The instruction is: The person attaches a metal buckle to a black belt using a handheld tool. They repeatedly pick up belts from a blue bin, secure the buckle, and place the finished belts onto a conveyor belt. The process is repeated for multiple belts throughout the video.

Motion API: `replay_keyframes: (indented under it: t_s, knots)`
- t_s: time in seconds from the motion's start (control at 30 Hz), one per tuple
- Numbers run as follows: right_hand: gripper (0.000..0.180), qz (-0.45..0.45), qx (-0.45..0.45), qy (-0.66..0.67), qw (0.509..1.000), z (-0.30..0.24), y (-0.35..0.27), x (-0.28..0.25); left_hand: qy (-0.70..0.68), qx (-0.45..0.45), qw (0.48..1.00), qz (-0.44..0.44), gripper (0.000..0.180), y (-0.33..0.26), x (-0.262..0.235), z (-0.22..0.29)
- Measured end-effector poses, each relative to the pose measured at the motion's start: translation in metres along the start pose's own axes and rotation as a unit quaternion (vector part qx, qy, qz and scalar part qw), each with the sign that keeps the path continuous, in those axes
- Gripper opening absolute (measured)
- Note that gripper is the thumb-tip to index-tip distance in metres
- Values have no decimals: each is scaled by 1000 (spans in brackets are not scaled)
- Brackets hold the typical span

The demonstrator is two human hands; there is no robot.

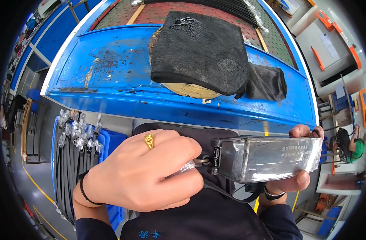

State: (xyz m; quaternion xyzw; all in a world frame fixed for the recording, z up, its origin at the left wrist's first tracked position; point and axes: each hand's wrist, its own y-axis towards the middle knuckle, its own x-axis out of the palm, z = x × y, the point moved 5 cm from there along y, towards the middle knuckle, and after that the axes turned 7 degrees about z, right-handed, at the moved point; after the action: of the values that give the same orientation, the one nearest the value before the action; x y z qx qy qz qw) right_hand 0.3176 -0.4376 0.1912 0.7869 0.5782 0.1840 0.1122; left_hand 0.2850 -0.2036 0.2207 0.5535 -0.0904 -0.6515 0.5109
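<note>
Left fingers (179, 184) pinch wrapping (184, 168) | right fingers (300, 130) grip box (277, 160) | bench (111, 94): black cloth (201, 50) over pad (191, 91)

A large black cloth (203, 50) is draped over a round yellowish block (191, 90) by the middle of the near edge of the blue worktop (125, 80). Just beside it, toward the right edge, a smaller black cloth (267, 82) is laid. Toward the left edge, the surface is marked by dark stains (104, 63). The far part is covered by a studded red and green mat (149, 15), crossed by wooden strips (135, 14). Beyond the right edge, a person in green (357, 150) is seen.
</note>
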Motion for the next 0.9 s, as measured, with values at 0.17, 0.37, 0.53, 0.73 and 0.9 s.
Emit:
replay_keyframes:
  t_s: [0.17, 0.37, 0.53, 0.73, 0.9]
  knots:
    - [90, -7, -33, -17, 999, -1, 1, -10, 16, 10, 999, 29, 20, -5, -3, 0]
    - [87, 50, 71, 118, 989, 7, 13, -11, 13, 35, 999, 22, 20, -6, -3, 0]
    - [84, -6, 87, 79, 993, 8, 11, 4, 51, 46, 998, 8, 20, -6, -2, 5]
    - [85, -25, 77, 54, 995, 8, 11, 13, 69, 56, 996, 1, 19, -5, -2, 8]
    - [84, -18, 75, 55, 995, 11, 13, 3, 67, 54, 996, 4, 23, -6, -2, 8]
